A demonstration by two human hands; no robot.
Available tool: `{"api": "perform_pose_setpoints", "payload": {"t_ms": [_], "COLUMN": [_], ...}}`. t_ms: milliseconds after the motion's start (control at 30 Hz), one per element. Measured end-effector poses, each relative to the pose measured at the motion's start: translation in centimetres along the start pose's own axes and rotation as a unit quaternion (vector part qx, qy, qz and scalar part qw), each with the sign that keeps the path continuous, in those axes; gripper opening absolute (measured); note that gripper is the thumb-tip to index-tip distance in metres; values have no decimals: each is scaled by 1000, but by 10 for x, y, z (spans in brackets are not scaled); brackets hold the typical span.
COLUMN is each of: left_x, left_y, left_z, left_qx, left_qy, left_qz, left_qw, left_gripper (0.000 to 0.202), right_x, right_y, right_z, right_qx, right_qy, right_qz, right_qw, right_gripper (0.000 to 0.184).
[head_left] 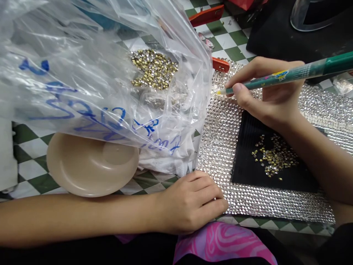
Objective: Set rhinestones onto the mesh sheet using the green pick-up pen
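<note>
My right hand (266, 92) grips a green pen-like stick (292, 73), its yellowish tip touching the upper left part of a rhinestone-covered frame (220, 132). The frame's black centre (248, 165) holds a scatter of loose gold-backed stones (273, 156). My left hand (193, 200) rests at the frame's lower left corner with its fingers curled under, pressing on the edge; nothing shows inside them.
A large clear plastic bag (91, 73) with blue writing lies at left, with a heap of loose stones (154, 70) showing through it. A beige upturned dish (91, 165) sits under the bag. Orange-handled tools (206, 14) and a black object (289, 33) lie behind, on a green-and-white checked cloth (30, 147).
</note>
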State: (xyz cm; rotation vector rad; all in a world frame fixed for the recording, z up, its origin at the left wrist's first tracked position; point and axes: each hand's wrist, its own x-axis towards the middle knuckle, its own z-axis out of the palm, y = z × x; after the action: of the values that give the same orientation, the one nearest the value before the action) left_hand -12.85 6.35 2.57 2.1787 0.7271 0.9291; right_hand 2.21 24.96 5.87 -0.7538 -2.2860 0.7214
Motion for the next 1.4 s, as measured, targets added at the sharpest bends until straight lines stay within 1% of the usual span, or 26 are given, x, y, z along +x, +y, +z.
{"api": "perform_pose_setpoints", "payload": {"t_ms": [200,367,533,700,867,1033,1200,1400], "left_x": [1,-1,-1,1,0,0,1,0], "left_y": [0,1,1,-1,1,2,0,1], "left_z": [0,0,0,0,-1,-1,0,0], "left_qx": [-1,-3,-1,5,4,6,7,10], "left_qy": [-5,-7,-6,-5,-2,-1,3,5], "left_qz": [0,-4,-6,-3,-6,-5,-7,0], "left_qw": [1000,1000,1000,1000,1000,1000,1000,1000], "left_gripper": [21,20,21,21,20,21,19,21], "right_x": [0,1,2,3,2,1,1,1], "right_y": [-1,0,0,-1,-1,-1,-2,-3], "right_z": [-1,-2,-1,-1,-2,0,0,-1], "right_qx": [-3,2,-4,-11,5,13,9,13], "right_qy": [-29,-15,-31,-34,-19,-31,-13,-37], "right_qz": [4,-16,-14,-16,-7,23,39,40], "right_qw": [1000,1000,999,999,1000,999,999,998], "right_gripper": [6,6,7,8,9,12,12,13]}}
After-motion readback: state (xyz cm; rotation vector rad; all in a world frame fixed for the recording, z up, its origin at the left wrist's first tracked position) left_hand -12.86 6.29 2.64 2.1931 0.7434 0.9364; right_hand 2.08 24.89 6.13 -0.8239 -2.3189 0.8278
